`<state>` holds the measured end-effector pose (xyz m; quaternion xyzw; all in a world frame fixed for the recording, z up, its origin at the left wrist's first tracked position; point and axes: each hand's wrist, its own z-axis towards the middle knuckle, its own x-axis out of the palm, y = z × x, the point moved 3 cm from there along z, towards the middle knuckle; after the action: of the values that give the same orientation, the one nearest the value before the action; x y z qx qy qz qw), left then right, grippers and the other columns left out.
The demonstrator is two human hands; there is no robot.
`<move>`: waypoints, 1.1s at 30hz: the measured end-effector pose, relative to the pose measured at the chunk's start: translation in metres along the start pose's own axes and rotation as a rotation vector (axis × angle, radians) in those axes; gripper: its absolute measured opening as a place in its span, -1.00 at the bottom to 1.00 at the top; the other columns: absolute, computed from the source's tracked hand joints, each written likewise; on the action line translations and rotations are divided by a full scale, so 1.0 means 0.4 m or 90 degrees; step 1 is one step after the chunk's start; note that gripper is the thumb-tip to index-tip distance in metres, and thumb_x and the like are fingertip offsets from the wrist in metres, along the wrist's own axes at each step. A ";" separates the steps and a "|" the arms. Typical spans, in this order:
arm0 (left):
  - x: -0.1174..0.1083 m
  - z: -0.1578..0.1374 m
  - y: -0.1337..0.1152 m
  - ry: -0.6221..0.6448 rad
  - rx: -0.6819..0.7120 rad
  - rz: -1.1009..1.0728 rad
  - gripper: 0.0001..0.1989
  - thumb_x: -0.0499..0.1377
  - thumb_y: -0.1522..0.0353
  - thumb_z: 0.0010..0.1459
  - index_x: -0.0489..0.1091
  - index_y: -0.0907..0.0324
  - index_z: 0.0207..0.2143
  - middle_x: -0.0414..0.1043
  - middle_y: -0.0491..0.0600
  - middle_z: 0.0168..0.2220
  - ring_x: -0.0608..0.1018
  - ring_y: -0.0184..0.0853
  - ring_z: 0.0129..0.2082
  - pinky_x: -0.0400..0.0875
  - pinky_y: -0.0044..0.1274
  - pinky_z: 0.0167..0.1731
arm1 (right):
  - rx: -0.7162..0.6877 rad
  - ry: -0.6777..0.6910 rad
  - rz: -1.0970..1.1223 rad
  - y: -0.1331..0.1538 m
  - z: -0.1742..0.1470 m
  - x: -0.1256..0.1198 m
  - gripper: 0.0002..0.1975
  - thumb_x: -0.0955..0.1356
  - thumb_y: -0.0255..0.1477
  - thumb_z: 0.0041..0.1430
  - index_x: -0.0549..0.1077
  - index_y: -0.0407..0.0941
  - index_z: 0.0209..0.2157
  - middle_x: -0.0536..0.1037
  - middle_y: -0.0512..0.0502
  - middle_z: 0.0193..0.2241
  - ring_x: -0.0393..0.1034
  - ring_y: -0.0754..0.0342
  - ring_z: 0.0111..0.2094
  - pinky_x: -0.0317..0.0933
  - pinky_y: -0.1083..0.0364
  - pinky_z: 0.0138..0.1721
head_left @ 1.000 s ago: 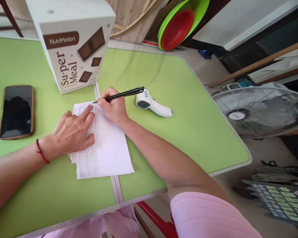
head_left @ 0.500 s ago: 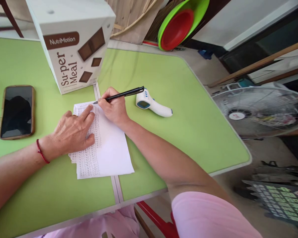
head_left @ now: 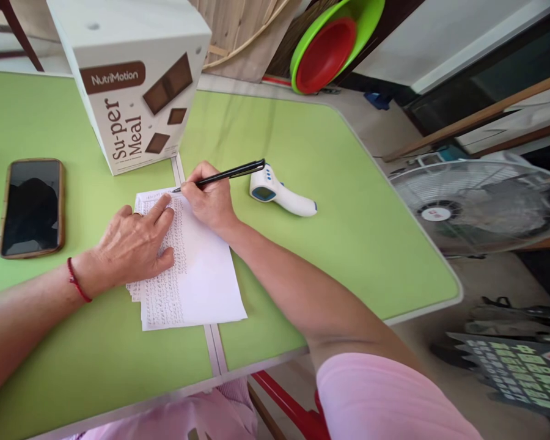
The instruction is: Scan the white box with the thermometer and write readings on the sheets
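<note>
My right hand (head_left: pixel 212 197) grips a black pen (head_left: pixel 229 173), its tip touching the top edge of a white sheet of paper (head_left: pixel 208 275). Rows of small handwriting cover the left part of the sheet, and more paper edges show beneath it at the left. Flat on the written side lies my left hand (head_left: pixel 137 241), fingers extended and holding nothing, its index fingertip close to the pen tip. Just right of the pen's upper end rests a white infrared thermometer (head_left: pixel 286 197) with a blue-framed display.
A white NutriMotion box (head_left: pixel 132 91) stands behind the paper on the green table (head_left: pixel 348 232). At the left lies a phone (head_left: pixel 32 208) in a brown case. Beyond the table are a fan (head_left: pixel 476 208), a red basin (head_left: pixel 326 55) and a green basin (head_left: pixel 369 18).
Almost nothing differs. Both hands, the pen and the paper keep their places; the view has shifted very slightly.
</note>
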<state>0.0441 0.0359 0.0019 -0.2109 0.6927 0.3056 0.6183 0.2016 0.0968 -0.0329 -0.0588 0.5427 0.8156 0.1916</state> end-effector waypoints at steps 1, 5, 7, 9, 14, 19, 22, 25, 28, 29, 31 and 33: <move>0.000 0.000 0.000 -0.002 -0.001 0.000 -0.54 -0.04 0.22 0.22 0.31 0.34 0.04 0.09 0.22 0.36 0.60 -0.17 -0.44 0.43 -0.22 -0.27 | 0.002 0.002 0.006 -0.001 0.001 0.000 -0.83 0.29 -0.52 -0.03 0.19 -0.05 -0.59 0.23 0.17 -0.66 0.11 0.20 -0.56 0.08 0.14 -0.47; -0.002 -0.003 -0.001 -0.003 0.001 -0.002 -0.54 -0.05 0.23 0.22 0.32 0.35 0.03 0.10 0.23 0.36 0.59 -0.18 -0.45 0.43 -0.23 -0.27 | 0.021 -0.011 0.032 -0.010 0.005 -0.004 -0.82 0.30 -0.49 0.01 0.20 -0.05 -0.58 0.27 0.16 -0.64 0.14 0.20 -0.55 0.09 0.14 -0.47; -0.004 -0.004 0.001 -0.002 0.001 -0.004 -0.54 -0.05 0.23 0.22 0.32 0.35 0.04 0.11 0.23 0.35 0.59 -0.17 -0.45 0.44 -0.22 -0.28 | 0.027 -0.018 0.031 -0.013 0.006 -0.005 -0.82 0.31 -0.48 0.02 0.20 -0.05 -0.57 0.26 0.16 -0.64 0.14 0.20 -0.55 0.10 0.14 -0.47; -0.005 -0.004 0.001 -0.003 0.000 -0.006 -0.54 -0.05 0.24 0.22 0.32 0.35 0.04 0.11 0.23 0.35 0.59 -0.17 -0.45 0.44 -0.22 -0.28 | 0.026 -0.024 0.030 -0.013 0.006 -0.006 -0.81 0.32 -0.47 0.03 0.20 -0.04 -0.56 0.24 0.17 -0.65 0.13 0.20 -0.55 0.10 0.15 -0.47; -0.006 -0.001 -0.002 -0.007 0.004 0.002 -0.52 -0.05 0.25 0.23 0.32 0.38 0.06 0.10 0.25 0.35 0.59 -0.16 -0.46 0.44 -0.21 -0.28 | 0.016 -0.042 0.022 -0.008 0.005 -0.007 -0.81 0.31 -0.46 0.04 0.19 -0.05 -0.56 0.24 0.17 -0.65 0.13 0.22 -0.56 0.10 0.16 -0.49; -0.003 -0.004 -0.005 -0.009 0.004 0.013 -0.51 -0.04 0.27 0.23 0.32 0.41 0.09 0.10 0.28 0.35 0.59 -0.15 -0.46 0.44 -0.20 -0.28 | 0.020 -0.046 0.047 -0.008 0.004 -0.008 -0.83 0.31 -0.47 0.02 0.21 -0.05 -0.56 0.26 0.17 -0.65 0.13 0.22 -0.57 0.10 0.16 -0.50; -0.002 -0.005 -0.005 -0.011 0.004 0.015 -0.51 -0.04 0.26 0.22 0.33 0.40 0.08 0.11 0.26 0.35 0.59 -0.15 -0.46 0.43 -0.20 -0.28 | 0.016 -0.044 0.048 -0.007 0.005 -0.009 -0.83 0.31 -0.47 0.02 0.21 -0.05 -0.57 0.28 0.17 -0.65 0.14 0.21 -0.56 0.11 0.16 -0.49; -0.003 -0.003 -0.005 -0.009 0.006 0.012 -0.50 -0.05 0.26 0.23 0.33 0.40 0.08 0.11 0.27 0.34 0.59 -0.15 -0.46 0.43 -0.20 -0.28 | 0.019 -0.042 0.036 -0.008 0.005 -0.009 -0.82 0.31 -0.47 0.03 0.21 -0.05 -0.56 0.28 0.17 -0.64 0.15 0.21 -0.55 0.12 0.16 -0.48; -0.005 -0.002 -0.005 -0.010 0.007 0.009 -0.50 -0.05 0.26 0.23 0.33 0.41 0.08 0.11 0.28 0.34 0.59 -0.15 -0.46 0.43 -0.20 -0.28 | 0.015 -0.046 0.045 -0.010 0.005 -0.009 -0.82 0.32 -0.46 0.03 0.21 -0.05 -0.55 0.27 0.16 -0.64 0.15 0.20 -0.55 0.12 0.15 -0.49; -0.005 -0.002 -0.005 -0.011 0.007 0.008 -0.50 -0.05 0.26 0.23 0.33 0.41 0.08 0.12 0.29 0.34 0.59 -0.15 -0.46 0.43 -0.20 -0.28 | 0.014 -0.047 0.048 -0.010 0.004 -0.009 -0.82 0.32 -0.46 0.03 0.21 -0.05 -0.55 0.27 0.16 -0.64 0.15 0.20 -0.55 0.12 0.15 -0.49; -0.005 -0.003 -0.004 -0.012 0.005 0.006 -0.50 -0.04 0.26 0.23 0.33 0.41 0.09 0.12 0.29 0.34 0.59 -0.15 -0.46 0.43 -0.20 -0.28 | 0.013 -0.047 0.043 -0.011 0.004 -0.009 -0.82 0.31 -0.46 0.04 0.20 -0.04 -0.56 0.26 0.16 -0.64 0.14 0.20 -0.55 0.12 0.15 -0.49; -0.005 -0.003 -0.004 -0.012 0.004 0.002 -0.51 -0.04 0.27 0.23 0.32 0.40 0.09 0.13 0.29 0.33 0.59 -0.15 -0.46 0.43 -0.20 -0.28 | 0.007 -0.044 0.025 -0.011 0.003 -0.009 -0.81 0.31 -0.45 0.06 0.20 -0.04 -0.55 0.25 0.16 -0.64 0.14 0.21 -0.55 0.13 0.16 -0.48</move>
<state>0.0447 0.0337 0.0037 -0.2051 0.6879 0.3066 0.6250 0.2067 0.0986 -0.0350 -0.0193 0.5415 0.8177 0.1946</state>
